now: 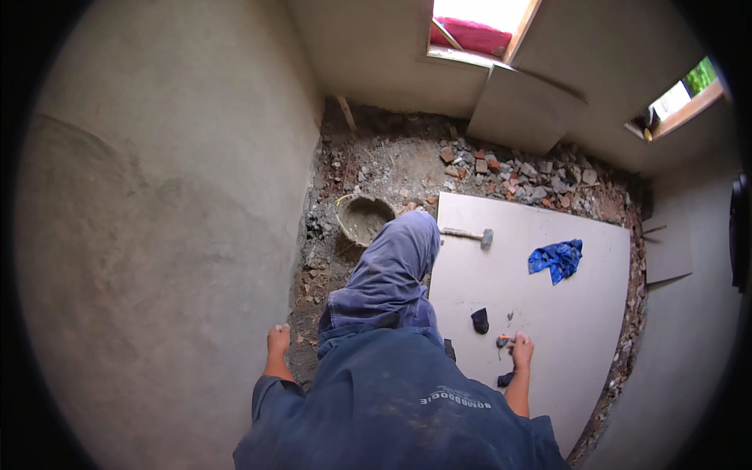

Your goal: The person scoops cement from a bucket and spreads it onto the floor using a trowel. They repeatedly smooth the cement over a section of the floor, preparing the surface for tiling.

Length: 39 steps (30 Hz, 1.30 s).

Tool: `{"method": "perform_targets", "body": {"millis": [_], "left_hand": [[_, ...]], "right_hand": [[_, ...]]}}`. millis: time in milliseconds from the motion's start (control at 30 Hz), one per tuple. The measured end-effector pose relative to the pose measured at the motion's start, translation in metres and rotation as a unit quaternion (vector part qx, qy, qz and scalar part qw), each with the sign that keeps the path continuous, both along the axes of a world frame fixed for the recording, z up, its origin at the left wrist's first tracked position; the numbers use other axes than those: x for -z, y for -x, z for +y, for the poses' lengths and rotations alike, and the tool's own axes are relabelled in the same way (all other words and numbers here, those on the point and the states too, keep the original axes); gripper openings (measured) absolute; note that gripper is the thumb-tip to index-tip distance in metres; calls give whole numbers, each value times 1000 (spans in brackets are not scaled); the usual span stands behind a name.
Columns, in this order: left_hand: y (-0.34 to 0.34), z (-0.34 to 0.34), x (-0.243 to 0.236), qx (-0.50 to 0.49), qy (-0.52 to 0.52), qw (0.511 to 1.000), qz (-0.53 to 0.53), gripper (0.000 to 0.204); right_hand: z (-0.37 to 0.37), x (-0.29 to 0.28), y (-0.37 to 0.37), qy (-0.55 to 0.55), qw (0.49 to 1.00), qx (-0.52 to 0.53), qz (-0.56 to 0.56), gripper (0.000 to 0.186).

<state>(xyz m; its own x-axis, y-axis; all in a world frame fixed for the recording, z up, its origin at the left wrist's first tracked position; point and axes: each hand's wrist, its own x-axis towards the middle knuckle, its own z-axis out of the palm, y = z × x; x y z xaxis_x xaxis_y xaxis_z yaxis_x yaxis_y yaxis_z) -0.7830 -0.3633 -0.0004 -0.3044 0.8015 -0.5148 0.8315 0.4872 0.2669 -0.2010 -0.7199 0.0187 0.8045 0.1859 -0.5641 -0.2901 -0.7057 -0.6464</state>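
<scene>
1. Person's torso, one: dark blue work shirt (pixel 392 415) fills the lower edge, with a small pale printed patch on the cloth; one trouser leg (pixel 392 270) in faded blue stretches away toward the rubble.
2. Left hand (pixel 278 341), one: pressed down at the foot of the plastered wall (pixel 157 235), fingers curled under, holding nothing that shows.
3. Right hand (pixel 521 348), one: resting on the large pale tile (pixel 564 313), fingers closed narrowly about a small tool (pixel 503 341) with an orange and grey tip. The tool's tip points toward the person's left; its full length is hidden by the hand.
4. Dark small items on the tile, two: one black lump (pixel 479 319) just ahead of the hand, one dark piece (pixel 505 380) beside the wrist.
5. Blue crumpled cloth (pixel 556 258), one: mid-tile, well apart from the hand.
6. Hammer (pixel 468 234), one: at the tile's far edge, long axis running left to right, head toward the right.
7. Round mortar pan (pixel 364 219), one: grey, left of the knee, on rubble.
8. Broken brick and stone rubble (pixel 501 168): uncounted, along the far wall.
9. Window openings, two: one (pixel 478 27) at the top, one (pixel 681 98) at the upper right.
</scene>
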Motion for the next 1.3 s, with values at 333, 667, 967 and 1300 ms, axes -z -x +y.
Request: {"method": "perform_targets", "body": {"millis": [333,667,967,1300], "left_hand": [[-161,146,52,-19,37,998,-37,40],[-323,380,82,-42,40,993,-102,40],[-403,367,53,-347,-111,918,-155,41],[-714,134,51,-806,26,578,125,37]], "right_hand": [[26,32,-28,157,978,59,120,35],[506,61,-256,-6,963,-259,78,33],[974,104,-216,5,380,-883,-275,30],[1214,163,4,213,86,-889,-397,44]]}}
